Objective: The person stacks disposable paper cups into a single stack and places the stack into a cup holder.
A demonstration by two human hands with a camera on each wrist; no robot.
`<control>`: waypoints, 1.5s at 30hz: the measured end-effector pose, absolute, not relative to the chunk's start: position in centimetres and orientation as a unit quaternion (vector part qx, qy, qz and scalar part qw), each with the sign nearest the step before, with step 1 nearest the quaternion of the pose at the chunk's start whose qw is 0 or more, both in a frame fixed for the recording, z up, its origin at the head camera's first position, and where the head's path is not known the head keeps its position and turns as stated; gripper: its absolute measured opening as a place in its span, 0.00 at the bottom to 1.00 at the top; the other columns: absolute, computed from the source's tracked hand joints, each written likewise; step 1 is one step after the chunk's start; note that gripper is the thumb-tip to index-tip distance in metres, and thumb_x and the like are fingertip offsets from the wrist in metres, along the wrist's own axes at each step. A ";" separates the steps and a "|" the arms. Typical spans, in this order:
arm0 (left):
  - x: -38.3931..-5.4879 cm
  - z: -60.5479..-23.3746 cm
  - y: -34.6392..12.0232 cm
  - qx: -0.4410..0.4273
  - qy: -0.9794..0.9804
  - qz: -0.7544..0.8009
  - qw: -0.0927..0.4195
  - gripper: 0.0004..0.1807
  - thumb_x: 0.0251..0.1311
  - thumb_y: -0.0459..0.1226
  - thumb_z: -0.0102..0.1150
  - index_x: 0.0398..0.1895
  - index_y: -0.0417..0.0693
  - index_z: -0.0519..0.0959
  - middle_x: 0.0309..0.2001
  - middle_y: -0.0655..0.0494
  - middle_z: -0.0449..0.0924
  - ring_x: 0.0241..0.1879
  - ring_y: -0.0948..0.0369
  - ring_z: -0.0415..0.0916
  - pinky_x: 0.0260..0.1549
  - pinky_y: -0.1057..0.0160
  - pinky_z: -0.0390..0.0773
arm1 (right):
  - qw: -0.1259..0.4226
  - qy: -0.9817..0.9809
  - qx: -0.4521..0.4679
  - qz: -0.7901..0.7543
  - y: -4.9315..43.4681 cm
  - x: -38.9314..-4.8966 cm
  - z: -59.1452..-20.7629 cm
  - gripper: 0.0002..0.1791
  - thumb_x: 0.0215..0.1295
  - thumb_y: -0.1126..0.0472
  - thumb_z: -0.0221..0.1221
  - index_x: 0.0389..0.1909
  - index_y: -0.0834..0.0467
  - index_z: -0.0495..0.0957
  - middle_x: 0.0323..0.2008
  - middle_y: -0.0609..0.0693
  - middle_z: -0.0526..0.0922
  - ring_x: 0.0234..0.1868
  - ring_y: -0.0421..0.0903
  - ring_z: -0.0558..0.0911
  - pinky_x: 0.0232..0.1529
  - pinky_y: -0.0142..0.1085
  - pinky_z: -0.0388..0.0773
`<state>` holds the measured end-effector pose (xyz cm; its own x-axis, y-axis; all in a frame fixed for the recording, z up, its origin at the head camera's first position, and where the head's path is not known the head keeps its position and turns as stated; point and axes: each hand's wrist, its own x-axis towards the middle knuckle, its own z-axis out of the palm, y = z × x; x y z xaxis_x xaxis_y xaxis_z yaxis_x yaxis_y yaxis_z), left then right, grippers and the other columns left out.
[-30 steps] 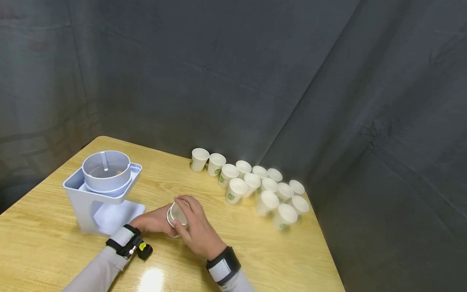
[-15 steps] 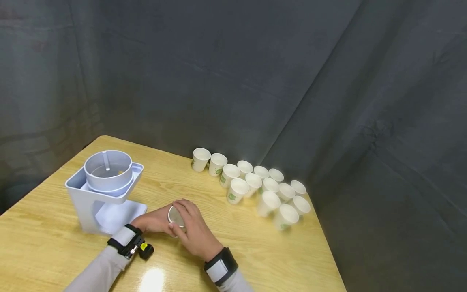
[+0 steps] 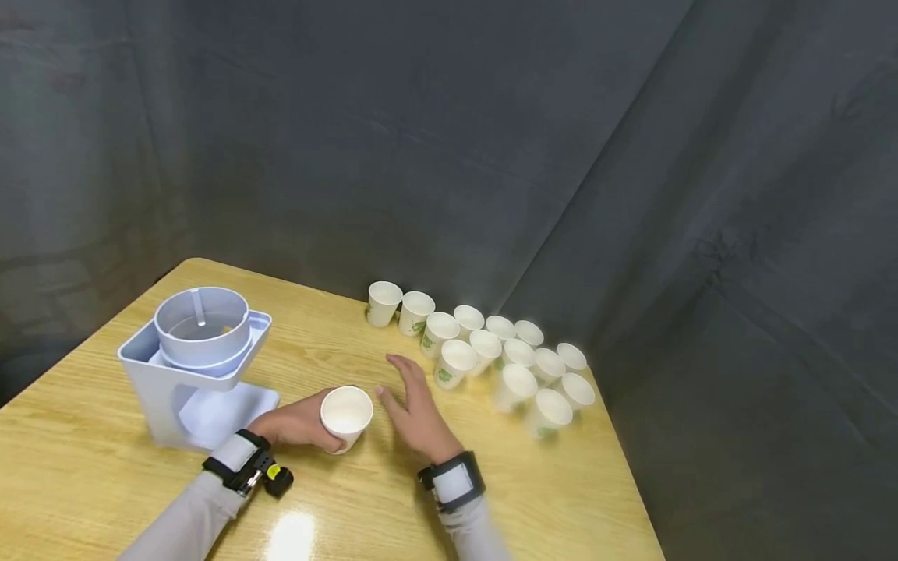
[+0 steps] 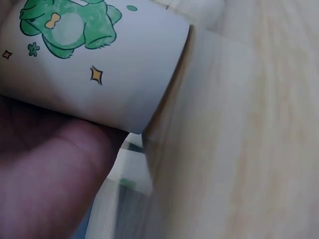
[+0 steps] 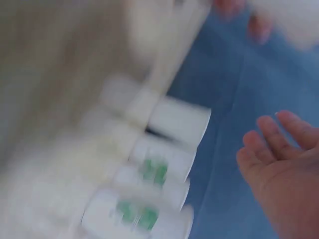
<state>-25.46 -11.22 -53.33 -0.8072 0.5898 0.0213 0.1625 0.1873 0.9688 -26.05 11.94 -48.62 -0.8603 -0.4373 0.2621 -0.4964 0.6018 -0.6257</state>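
A white paper cup (image 3: 347, 421) stands upright with its mouth up, and my left hand (image 3: 298, 423) grips it round the side. The left wrist view shows this cup's wall (image 4: 134, 74) with a green cartoon animal and small stars, the bottom close over the wooden surface. My right hand (image 3: 421, 421) is just right of the cup, apart from it, with thumb and fingers spread. In the right wrist view the same right hand (image 5: 286, 167) has its fingers extended and holds nothing.
A pale plastic stand (image 3: 150, 389) with a round bowl (image 3: 203, 352) on top is left of my left hand, on the wooden table (image 3: 309, 343). Several white paper cups (image 3: 449, 372) stand upright at the back right. A dark curtain (image 3: 393, 156) hangs behind.
My right hand has come off the cup's rim and moved right, its fingers spreading. The cup's mouth is now uncovered. My left hand stays in place round the cup.
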 end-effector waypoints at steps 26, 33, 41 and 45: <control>-25.4 -52.9 -11.0 0.223 0.768 0.570 0.189 0.51 0.38 0.36 0.74 0.68 0.35 0.58 0.58 0.42 0.72 0.55 0.51 0.71 0.55 0.53 0.68 | 0.116 -0.962 0.129 0.209 18.2 -32.0 -50.5 0.49 0.61 0.51 0.62 0.76 0.58 0.44 0.76 0.61 0.43 0.76 0.62 0.36 0.74 0.54 0.32; -25.4 -53.0 -11.0 0.218 0.775 0.564 0.183 0.51 0.37 0.36 0.74 0.67 0.34 0.59 0.57 0.42 0.73 0.55 0.51 0.71 0.54 0.53 0.69 | 0.094 -0.966 0.124 0.204 18.1 -31.6 -50.0 0.50 0.60 0.52 0.62 0.76 0.60 0.44 0.75 0.65 0.44 0.76 0.64 0.39 0.74 0.56 0.34; -25.3 -53.0 -11.0 0.216 0.773 0.568 0.183 0.51 0.37 0.36 0.74 0.68 0.34 0.59 0.57 0.42 0.73 0.55 0.52 0.71 0.55 0.54 0.69 | 0.078 -0.971 0.137 0.180 17.5 -30.9 -49.5 0.45 0.64 0.54 0.58 0.74 0.64 0.46 0.74 0.68 0.44 0.75 0.65 0.41 0.73 0.58 0.37; -25.4 -53.0 -11.0 0.223 0.771 0.569 0.180 0.51 0.36 0.36 0.73 0.67 0.33 0.59 0.57 0.42 0.73 0.54 0.53 0.71 0.55 0.53 0.68 | 0.083 -0.974 0.149 0.151 17.4 -30.5 -49.0 0.38 0.67 0.58 0.53 0.73 0.66 0.49 0.72 0.70 0.48 0.74 0.67 0.45 0.72 0.60 0.42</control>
<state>-25.37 -11.04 -53.02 -0.8361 0.5480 -0.0237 0.1386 0.2528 0.9576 -30.54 17.39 -49.05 -0.9417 -0.2649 0.2073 -0.3153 0.9098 -0.2699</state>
